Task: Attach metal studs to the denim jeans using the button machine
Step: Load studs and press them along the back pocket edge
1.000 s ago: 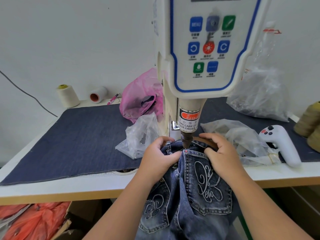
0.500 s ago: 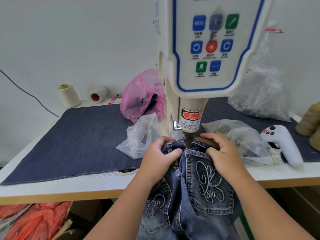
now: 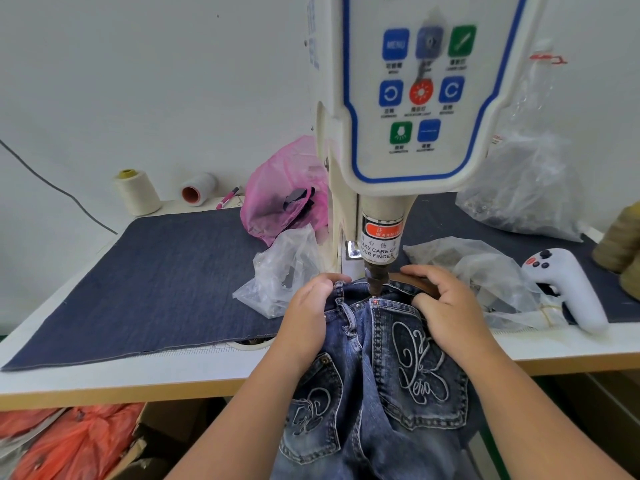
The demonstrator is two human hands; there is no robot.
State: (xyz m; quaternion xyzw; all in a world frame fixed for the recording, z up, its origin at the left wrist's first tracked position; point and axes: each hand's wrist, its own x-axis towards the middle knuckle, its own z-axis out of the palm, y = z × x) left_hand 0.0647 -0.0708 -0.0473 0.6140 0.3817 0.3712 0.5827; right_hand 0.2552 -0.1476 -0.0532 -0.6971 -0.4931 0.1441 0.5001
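White wall behind; table carries a dark denim mat. Button machine stands upright, punch pointing straight down at the waistband. Denim jeans hang off the table's front edge, long axis toward the viewer, waistband uppermost under the punch. Left hand and right hand each grasp the waistband, fingers curled over it.

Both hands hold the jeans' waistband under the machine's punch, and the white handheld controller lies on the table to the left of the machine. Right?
Not quite. The head view shows the white controller on the right of the machine. Both the left hand and right hand do hold the jeans under the punch.
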